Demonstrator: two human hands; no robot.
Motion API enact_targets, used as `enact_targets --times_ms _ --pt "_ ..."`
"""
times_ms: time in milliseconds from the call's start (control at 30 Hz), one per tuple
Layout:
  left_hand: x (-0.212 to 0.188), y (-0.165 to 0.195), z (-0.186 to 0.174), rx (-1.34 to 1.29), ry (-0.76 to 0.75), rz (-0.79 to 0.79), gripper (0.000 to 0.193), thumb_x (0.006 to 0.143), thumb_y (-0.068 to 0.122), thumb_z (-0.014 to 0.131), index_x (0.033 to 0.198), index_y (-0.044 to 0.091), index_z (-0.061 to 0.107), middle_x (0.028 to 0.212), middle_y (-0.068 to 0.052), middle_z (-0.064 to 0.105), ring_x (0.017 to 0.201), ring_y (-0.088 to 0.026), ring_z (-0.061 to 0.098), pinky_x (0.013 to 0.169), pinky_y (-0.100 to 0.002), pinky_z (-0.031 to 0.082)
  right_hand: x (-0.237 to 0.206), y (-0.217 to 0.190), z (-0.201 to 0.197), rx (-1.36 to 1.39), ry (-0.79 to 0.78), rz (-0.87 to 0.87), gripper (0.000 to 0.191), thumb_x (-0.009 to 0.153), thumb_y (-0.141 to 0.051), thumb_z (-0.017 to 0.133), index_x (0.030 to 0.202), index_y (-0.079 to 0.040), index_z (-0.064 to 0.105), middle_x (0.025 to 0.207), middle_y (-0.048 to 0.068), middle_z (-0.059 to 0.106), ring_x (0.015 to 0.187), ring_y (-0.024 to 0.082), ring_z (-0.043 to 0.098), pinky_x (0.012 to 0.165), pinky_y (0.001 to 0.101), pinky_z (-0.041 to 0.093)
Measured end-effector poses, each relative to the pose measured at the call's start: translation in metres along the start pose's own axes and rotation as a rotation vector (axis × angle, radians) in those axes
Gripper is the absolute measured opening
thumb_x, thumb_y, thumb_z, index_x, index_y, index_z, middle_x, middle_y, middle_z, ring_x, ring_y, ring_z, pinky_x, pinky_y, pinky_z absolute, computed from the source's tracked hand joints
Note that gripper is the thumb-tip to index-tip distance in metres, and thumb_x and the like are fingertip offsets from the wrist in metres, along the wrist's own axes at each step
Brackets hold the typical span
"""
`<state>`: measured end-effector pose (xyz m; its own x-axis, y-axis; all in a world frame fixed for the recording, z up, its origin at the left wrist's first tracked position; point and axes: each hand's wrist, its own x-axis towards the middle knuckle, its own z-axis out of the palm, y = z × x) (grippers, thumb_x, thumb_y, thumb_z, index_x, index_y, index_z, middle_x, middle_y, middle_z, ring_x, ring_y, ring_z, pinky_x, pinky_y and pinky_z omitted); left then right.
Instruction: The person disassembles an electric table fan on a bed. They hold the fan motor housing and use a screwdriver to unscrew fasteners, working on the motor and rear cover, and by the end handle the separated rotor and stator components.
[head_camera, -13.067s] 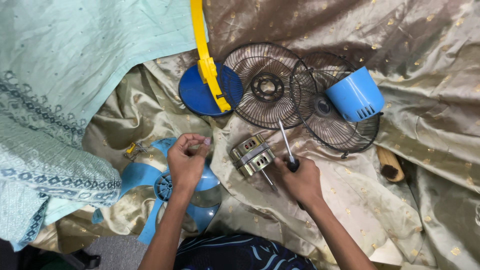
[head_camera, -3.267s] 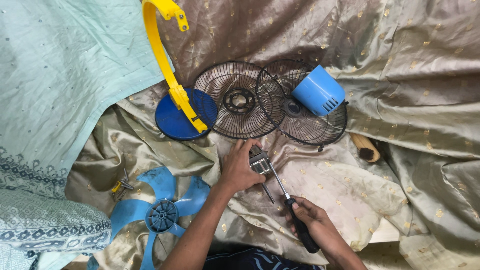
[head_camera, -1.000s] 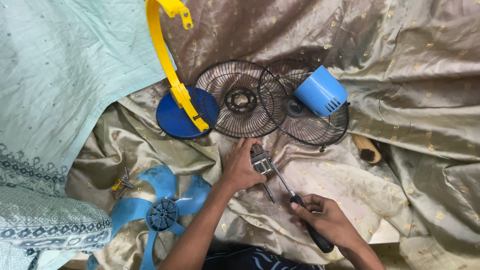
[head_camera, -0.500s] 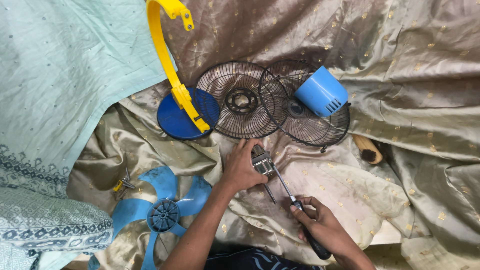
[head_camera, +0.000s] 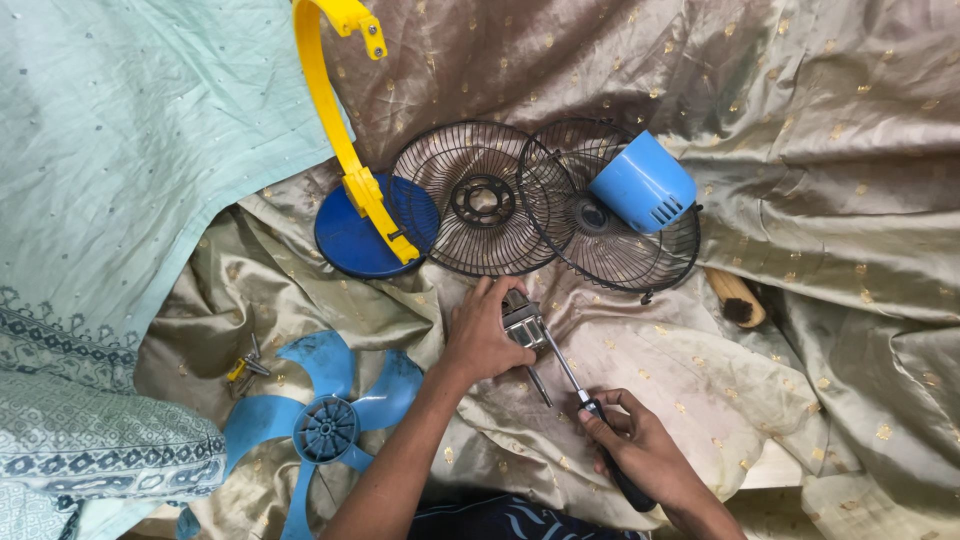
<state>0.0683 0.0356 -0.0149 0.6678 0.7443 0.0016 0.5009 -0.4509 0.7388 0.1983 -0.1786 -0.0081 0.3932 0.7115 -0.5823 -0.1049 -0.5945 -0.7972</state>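
My left hand (head_camera: 484, 338) grips a small metal fan motor (head_camera: 522, 321) and holds it just above the olive cloth. My right hand (head_camera: 640, 452) is closed around the black handle of a screwdriver (head_camera: 566, 372). Its thin shaft slants up and left, and the tip meets the motor's lower side. A bare shaft sticks out below the motor toward me.
Two black wire fan guards (head_camera: 478, 198) (head_camera: 612, 240) lie overlapping at the back, a blue motor cover (head_camera: 642, 184) on the right one. A yellow bracket (head_camera: 334, 120) rises from a blue round base (head_camera: 352, 238). Blue fan blades (head_camera: 322, 424) and small screws (head_camera: 244, 366) lie left. A wooden handle (head_camera: 736, 298) lies right.
Since 13 seconds ago my left hand left the fan blades and took hold of the motor. Over the last second my right hand has shifted slightly on the screwdriver handle; the motor stays put.
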Motion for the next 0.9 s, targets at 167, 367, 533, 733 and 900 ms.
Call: enact_targets --times_ms 167,367,533,733,900 --pt "0.001 -0.001 0.001 -0.002 0.002 0.001 0.085 0.043 0.020 0.089 0.121 0.023 0.055 0.114 -0.006 0.055 0.117 -0.032 0.055 0.101 -0.050 0.043 -0.001 -0.009 0.004 0.002 0.007 0.033 0.039 0.094 -0.029 0.070 0.123 -0.005 0.060 0.084 0.009 0.068 0.055 0.015 0.054 0.052 0.0294 0.045" --pt "0.001 -0.002 0.001 0.004 0.000 0.004 0.085 0.043 0.021 0.090 0.121 0.023 0.054 0.115 -0.005 0.055 0.118 -0.032 0.055 0.101 -0.050 0.043 0.001 -0.005 0.001 0.215 -0.069 0.140 0.043 0.097 -0.029 0.064 0.129 0.000 0.062 0.084 0.011 0.066 0.058 0.016 0.059 0.056 0.0284 0.049" --pt "0.004 -0.001 0.001 0.021 -0.016 -0.019 0.085 0.043 0.021 0.090 0.121 0.023 0.055 0.115 -0.005 0.055 0.118 -0.032 0.055 0.101 -0.050 0.043 0.005 0.011 -0.009 0.416 -0.125 0.133 0.053 0.089 -0.022 0.065 0.136 0.001 0.057 0.096 0.010 0.076 0.070 0.016 0.069 0.067 0.0296 0.059" --pt "0.003 -0.003 0.002 0.025 -0.013 -0.010 0.086 0.044 0.021 0.091 0.122 0.024 0.054 0.116 -0.005 0.054 0.120 -0.031 0.054 0.102 -0.050 0.042 0.010 0.021 -0.006 0.061 0.086 -0.057 0.043 0.082 -0.011 0.079 0.123 0.004 0.078 0.081 0.003 0.075 0.068 0.008 0.057 0.063 0.0254 0.046" --pt "0.004 -0.003 0.003 0.028 -0.026 -0.017 0.087 0.044 0.020 0.091 0.123 0.024 0.054 0.118 -0.004 0.054 0.122 -0.031 0.053 0.103 -0.052 0.041 0.004 0.004 -0.002 -0.108 -0.005 -0.030 0.033 0.094 -0.027 0.072 0.116 -0.002 0.077 0.073 -0.003 0.061 0.064 0.005 0.045 0.058 0.0241 0.041"
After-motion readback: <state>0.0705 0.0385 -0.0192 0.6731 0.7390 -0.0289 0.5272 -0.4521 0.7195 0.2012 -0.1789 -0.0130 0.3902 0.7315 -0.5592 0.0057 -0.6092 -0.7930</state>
